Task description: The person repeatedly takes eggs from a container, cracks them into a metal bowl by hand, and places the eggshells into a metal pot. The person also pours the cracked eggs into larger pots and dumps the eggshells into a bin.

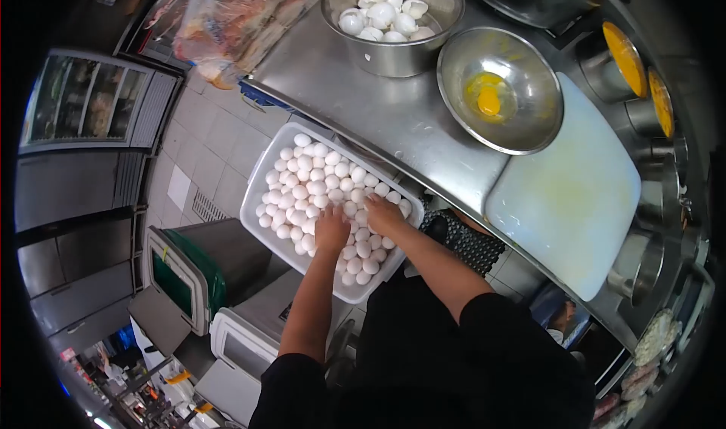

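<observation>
A white plastic tub (261, 251) full of white eggs (302, 176) sits below the front edge of the steel table. My left hand (331, 229) reaches into the middle of the eggs, fingers apart, their tips touching the shells. To its right, my right hand (384, 216) also rests among the eggs, its fingers loosely spread. Whether an egg is gripped under either palm is hidden. On the table, a steel pot (393, 60) contains several cracked eggshells (380, 13). Beside it, a steel bowl (529, 77) holds broken egg with a yellow yolk (488, 102).
A whitish cutting board (571, 202) lies on the steel table (318, 70), right of the bowl. Bagged raw meat (234, 21) hangs over the table's left end. Lidded grey bins (219, 259) stand left of me. Containers with orange-yellow contents (625, 58) line the far right.
</observation>
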